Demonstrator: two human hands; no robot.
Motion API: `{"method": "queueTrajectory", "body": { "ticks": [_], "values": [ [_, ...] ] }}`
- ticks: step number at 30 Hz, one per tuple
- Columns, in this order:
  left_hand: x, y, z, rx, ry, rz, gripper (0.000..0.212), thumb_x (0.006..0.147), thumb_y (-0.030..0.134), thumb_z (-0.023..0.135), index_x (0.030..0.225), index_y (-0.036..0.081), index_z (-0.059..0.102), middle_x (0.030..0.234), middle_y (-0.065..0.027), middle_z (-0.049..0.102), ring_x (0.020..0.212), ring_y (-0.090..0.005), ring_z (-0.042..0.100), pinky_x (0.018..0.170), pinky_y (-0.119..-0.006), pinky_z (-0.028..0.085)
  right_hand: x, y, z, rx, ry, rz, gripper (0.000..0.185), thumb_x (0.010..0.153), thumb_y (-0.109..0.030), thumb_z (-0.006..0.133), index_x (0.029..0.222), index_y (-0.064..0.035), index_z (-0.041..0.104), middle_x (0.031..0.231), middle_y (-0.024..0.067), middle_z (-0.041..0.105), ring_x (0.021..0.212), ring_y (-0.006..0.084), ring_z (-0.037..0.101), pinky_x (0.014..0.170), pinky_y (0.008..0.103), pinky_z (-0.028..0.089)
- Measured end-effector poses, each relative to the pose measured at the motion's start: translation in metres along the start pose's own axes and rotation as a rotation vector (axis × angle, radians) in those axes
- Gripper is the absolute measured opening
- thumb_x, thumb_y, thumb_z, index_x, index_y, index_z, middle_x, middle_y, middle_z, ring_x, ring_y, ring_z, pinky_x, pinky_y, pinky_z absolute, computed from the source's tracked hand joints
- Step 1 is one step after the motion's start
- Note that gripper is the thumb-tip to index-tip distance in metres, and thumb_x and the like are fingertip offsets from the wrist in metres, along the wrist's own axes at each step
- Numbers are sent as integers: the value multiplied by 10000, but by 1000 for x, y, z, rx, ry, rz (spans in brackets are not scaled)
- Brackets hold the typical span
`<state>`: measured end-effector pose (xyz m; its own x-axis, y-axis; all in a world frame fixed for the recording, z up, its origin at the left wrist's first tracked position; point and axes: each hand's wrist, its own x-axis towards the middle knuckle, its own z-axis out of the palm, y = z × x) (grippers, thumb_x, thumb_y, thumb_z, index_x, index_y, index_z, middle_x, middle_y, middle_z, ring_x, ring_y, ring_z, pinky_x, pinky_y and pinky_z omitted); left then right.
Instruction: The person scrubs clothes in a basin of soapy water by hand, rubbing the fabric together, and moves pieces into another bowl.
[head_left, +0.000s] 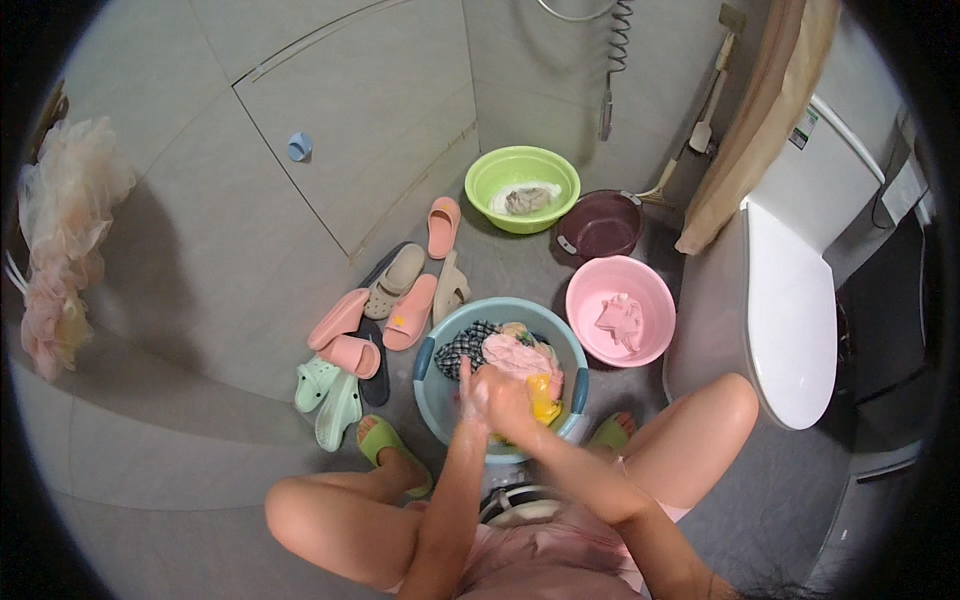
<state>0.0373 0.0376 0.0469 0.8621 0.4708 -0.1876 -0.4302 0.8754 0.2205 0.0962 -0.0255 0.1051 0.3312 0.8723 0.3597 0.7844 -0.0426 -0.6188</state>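
Over a blue plastic basin (433, 409) my two hands meet, with white suds on the skin. My left hand (474, 394) has its thumb or a finger pointing up, and my right hand (506, 401) lies against it with bent fingers. Whether something small is between them is hidden. In the basin, just beyond and beside the hands, lie a dark checked cloth (463, 346), a pink cloth (517, 356) and a yellow cloth or garment part (544, 401). More fabric shows behind them.
A pink basin (581, 300) with pink cloth, a dark red basin (600, 225) and a green basin (487, 176) with whitish cloth stand beyond. Several slippers and clogs (409, 311) lie at left. A toilet (791, 322) stands right, beside a curtain (750, 150).
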Motion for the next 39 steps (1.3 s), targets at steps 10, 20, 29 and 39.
{"method": "queueTrajectory", "body": {
  "ticks": [10,20,29,39],
  "values": [
    [0,-38,-17,-143,-237,570,466,976,401,371,1322,93,421,1247,-67,516,1161,-232,497,952,-392,424,4,-31,-5,70,98,-39,228,879,-237,560,856,-10,562,813,198,592,768,382,570,673,475,446],
    [2,-14,3,99,330,113,525,943,525,397,1236,110,527,1182,-54,584,1063,-202,568,963,-385,428,11,22,9,-37,54,22,279,887,-265,543,772,-13,575,740,186,600,682,377,583,621,467,443],
    [-12,-3,23,173,413,154,333,930,374,499,1065,83,589,963,-55,634,943,-198,609,765,-368,526,21,22,5,151,198,8,261,887,-277,538,841,-21,566,755,201,592,716,403,569,667,472,441],
    [-42,86,-9,163,191,499,122,841,91,546,963,88,547,969,-90,577,905,-229,572,817,-392,490,48,15,-11,831,-334,350,318,902,-276,598,1144,-70,608,1044,91,651,959,193,607,866,316,463]
  ]
}}
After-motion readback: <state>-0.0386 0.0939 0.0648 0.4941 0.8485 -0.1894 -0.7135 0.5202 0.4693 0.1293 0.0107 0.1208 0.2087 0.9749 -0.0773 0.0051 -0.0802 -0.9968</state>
